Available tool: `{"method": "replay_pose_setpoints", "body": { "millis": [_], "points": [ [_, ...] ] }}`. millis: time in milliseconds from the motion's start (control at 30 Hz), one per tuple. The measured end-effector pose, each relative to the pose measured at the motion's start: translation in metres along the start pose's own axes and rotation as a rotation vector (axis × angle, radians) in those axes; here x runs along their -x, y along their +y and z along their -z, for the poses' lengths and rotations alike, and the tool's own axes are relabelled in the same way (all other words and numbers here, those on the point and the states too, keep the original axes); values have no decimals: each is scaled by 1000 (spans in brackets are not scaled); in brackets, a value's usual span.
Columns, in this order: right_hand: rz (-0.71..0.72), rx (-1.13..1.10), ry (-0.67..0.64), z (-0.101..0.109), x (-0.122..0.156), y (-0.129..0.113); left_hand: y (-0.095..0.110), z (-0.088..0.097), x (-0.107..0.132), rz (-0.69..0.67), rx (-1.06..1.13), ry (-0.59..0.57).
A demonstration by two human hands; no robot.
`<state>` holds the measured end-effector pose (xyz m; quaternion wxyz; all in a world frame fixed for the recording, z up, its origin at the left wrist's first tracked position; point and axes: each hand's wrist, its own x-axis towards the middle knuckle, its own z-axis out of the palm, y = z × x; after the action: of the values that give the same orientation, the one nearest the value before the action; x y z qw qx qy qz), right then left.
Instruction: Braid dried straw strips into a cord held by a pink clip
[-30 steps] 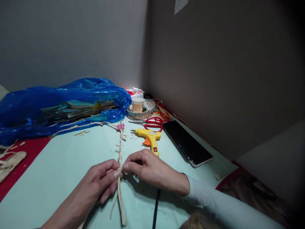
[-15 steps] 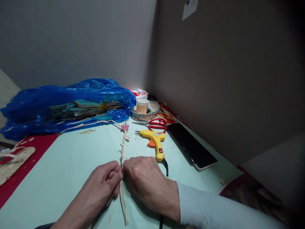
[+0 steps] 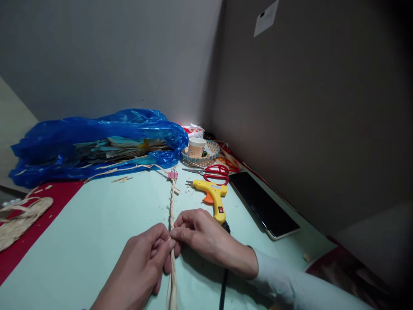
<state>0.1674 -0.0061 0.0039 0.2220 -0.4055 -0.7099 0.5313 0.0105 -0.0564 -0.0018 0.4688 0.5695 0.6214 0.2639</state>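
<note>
A pale straw-like braid [image 3: 172, 206] runs toward me down the table, its far end in a pink binder clip [image 3: 172, 175]. My left hand [image 3: 145, 254] pinches the strands from the left side, thumb against the fingers. From the right, my right hand [image 3: 201, 237] pinches the same spot, and the fingertips of both hands meet there. Beyond them the braid is twisted tight; on the near side the loose strands [image 3: 173, 286] hang toward the table's front. The exact crossing of the strands is hidden by my fingertips.
A yellow glue gun [image 3: 213, 196] with a black cord lies just beyond my right hand. Red-handled scissors [image 3: 216, 173], a dark tablet [image 3: 263, 204] and a woven tray [image 3: 214, 160] holding a cup [image 3: 196, 147] are behind. A blue plastic bag [image 3: 129, 118] and woven sandal [image 3: 26, 219] are left.
My right hand has rolled from back-up to thumb-side up, its thumb now showing on the strands. The whole view has shifted slightly, with things appearing further right.
</note>
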Motion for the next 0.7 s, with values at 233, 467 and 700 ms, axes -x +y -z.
{"method": "replay_pose_setpoints", "body": {
  "millis": [233, 467, 700],
  "points": [
    [-46, 62, 98, -4, 2, 1, 0, 7, -3, 9, -73, -25],
    [-17, -121, 66, -7, 2, 1, 8, 7, 5, -44, -174, 108],
    [-48, -351, 29, -3, 2, -2, -23, -19, 16, -631, -615, 240]
  ]
}}
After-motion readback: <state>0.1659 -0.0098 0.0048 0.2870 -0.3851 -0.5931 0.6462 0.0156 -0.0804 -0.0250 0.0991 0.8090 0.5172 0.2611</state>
